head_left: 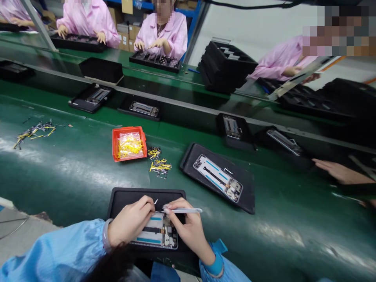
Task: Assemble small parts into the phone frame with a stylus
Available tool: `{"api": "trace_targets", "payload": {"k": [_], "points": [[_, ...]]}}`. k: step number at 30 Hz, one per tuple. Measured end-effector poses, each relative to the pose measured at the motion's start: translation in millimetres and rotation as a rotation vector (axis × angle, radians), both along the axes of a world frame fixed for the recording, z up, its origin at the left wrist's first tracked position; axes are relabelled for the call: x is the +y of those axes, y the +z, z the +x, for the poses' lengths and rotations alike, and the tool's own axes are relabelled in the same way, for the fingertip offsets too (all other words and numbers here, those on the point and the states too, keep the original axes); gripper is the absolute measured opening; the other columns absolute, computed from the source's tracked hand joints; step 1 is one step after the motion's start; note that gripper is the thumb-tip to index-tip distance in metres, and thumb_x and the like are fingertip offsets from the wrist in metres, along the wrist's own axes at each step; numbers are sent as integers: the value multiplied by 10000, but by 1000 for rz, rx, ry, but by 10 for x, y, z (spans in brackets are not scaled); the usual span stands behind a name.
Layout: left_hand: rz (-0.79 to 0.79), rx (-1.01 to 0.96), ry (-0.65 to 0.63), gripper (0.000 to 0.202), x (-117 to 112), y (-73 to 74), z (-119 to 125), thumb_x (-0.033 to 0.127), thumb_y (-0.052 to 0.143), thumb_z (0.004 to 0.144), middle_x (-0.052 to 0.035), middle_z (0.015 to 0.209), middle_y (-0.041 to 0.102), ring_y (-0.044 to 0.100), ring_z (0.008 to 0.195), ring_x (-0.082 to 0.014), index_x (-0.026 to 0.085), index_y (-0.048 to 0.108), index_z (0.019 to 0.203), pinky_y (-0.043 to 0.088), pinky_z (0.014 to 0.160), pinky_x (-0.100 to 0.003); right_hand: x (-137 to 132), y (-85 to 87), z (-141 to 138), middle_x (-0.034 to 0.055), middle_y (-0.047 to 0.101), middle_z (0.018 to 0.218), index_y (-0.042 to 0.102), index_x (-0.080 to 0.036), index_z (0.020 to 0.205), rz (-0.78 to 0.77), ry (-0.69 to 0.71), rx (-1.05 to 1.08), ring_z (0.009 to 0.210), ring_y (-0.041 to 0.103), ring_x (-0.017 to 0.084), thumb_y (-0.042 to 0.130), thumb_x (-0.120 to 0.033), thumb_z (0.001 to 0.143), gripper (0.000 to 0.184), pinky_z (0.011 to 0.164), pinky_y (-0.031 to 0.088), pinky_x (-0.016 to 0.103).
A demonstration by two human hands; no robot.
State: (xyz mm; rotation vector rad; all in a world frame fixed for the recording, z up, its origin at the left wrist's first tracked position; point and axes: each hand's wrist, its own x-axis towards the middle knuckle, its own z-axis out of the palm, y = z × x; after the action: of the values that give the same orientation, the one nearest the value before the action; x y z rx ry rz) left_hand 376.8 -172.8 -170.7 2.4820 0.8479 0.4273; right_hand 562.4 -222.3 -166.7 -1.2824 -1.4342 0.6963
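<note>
An open phone [155, 231] is worked on in a black tray [120, 196].
Its flat, silvery rectangle is laid with the long axis left to right, two blue strips [149, 240] showing, circuitry [170, 235] bared at the right end. One pair of slim, pale tweezers [188, 210] is pinched by the right hand [188, 226]; the left hand [132, 222] is curled over the left end, and what it grips cannot be told. Beyond, yellow strips [129, 148] are held in one red bin [114, 145]; one second phone [217, 178] is set aslant on a slab [247, 196].

The green-topped workbench [73, 168] carries an orange-red parts bin [114, 145], a strip pile [160, 166] just right of it, scattered strips [39, 129] well left, a black tray [119, 199] in front and a slanted tray [247, 197] farther right.
</note>
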Motion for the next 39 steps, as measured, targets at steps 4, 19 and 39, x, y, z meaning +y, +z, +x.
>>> {"api": "trace_targets", "payload": {"k": [4, 19, 39], "points": [[5, 1, -5, 159, 12, 18, 7, 122, 377, 912, -2, 907, 593, 649, 709, -104, 197, 511, 868, 535, 634, -179, 4, -6, -3, 34, 671, 740, 632, -218, 813, -6, 16, 17, 678, 657, 190, 621, -179, 861, 62, 603, 531, 286], [131, -17, -9, 202, 38, 39, -27, 130, 392, 918, -10, 841, 578, 572, 714, -124, 197, 563, 833, 485, 638, -211, 49, 27, 52, 42, 726, 825, 715, -235, 904, -62, 207, 24, 744, 680, 178, 623, -350, 893, 147, 660, 552, 251], [325, -87, -246, 407, 193, 90, -164, 169, 222, 1014, 7, 751, 663, 555, 581, -97, 185, 609, 888, 425, 519, -205, 71, 59, 46, 30, 756, 765, 743, -235, 805, -149, 156, 13, 672, 715, 208, 637, -351, 875, 172, 623, 579, 281]]}}
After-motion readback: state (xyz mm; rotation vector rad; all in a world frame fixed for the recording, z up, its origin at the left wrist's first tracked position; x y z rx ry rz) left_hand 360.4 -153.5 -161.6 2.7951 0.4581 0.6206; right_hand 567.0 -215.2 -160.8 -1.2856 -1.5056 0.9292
